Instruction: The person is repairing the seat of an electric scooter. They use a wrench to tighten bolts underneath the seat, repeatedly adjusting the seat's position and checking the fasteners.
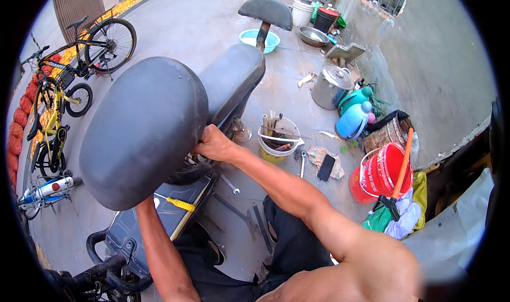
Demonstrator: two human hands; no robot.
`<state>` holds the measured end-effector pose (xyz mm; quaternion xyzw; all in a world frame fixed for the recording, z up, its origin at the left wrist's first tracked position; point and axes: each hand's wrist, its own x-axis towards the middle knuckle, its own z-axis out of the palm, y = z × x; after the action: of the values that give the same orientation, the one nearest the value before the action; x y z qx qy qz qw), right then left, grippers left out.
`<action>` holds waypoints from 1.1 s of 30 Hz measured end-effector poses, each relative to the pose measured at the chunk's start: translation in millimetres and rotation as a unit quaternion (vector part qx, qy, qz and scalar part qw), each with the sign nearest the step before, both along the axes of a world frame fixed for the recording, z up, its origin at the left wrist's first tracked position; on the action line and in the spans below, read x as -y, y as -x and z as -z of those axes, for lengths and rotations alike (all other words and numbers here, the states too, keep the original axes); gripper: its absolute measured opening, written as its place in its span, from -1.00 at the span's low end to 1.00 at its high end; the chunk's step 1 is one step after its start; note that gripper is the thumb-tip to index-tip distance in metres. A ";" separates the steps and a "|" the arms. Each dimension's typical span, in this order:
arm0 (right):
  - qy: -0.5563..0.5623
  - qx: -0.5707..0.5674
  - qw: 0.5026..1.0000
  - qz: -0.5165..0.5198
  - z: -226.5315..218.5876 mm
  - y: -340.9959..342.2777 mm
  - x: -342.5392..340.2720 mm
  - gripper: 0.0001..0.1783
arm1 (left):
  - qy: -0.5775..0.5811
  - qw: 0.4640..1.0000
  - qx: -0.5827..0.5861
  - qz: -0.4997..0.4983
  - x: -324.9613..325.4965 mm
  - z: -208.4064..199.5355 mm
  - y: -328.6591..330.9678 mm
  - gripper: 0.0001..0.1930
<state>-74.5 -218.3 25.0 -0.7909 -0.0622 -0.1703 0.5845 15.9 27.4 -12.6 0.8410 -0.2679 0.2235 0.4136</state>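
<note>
A black padded seat (143,132) on an electric scooter stands tilted up in front of me, its front cushion covering what lies behind it. My right hand (214,144) is closed at the seat's lower right edge, its fingertips hidden under the cushion. My left forearm (159,243) reaches up behind the seat's near edge, which hides that hand. The rear seat (236,73) and a padded backrest (265,12) stand beyond. On the dark footboard (135,230) lies a tool with a yellow handle (180,204). A wrench (230,184) lies on the floor beside the scooter.
Right of the scooter are a tool bucket (279,137), another wrench (303,165), a phone (326,167) on a cloth and a red bucket (380,174). Pots and jugs line the right wall. Bicycles (79,52) stand left. The handlebar (95,275) is at lower left.
</note>
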 end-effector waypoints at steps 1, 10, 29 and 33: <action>0.000 0.014 1.000 0.006 -1.3 0.4 -1.1 -0.78 | -0.010 1.000 0.009 -0.001 -1.4 0.2 2.4 -0.41; -0.005 0.040 0.999 0.017 0.5 3.6 -1.9 -0.77 | -0.001 0.999 0.039 0.033 -7.0 18.6 -12.3 -0.31; -0.060 -0.020 0.998 0.004 9.9 10.3 -45.1 -0.82 | -0.055 0.990 0.128 -0.025 -12.7 19.0 -24.1 -0.34; -0.140 -0.011 0.990 -0.013 28.4 1.0 -55.6 -0.84 | -0.057 0.989 0.134 -0.027 -12.4 20.1 -23.9 -0.35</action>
<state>-75.4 -162.7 -3.4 -0.7024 -0.0421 -0.1611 0.6921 39.8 39.8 -32.7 0.8326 -0.3107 0.3297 0.3187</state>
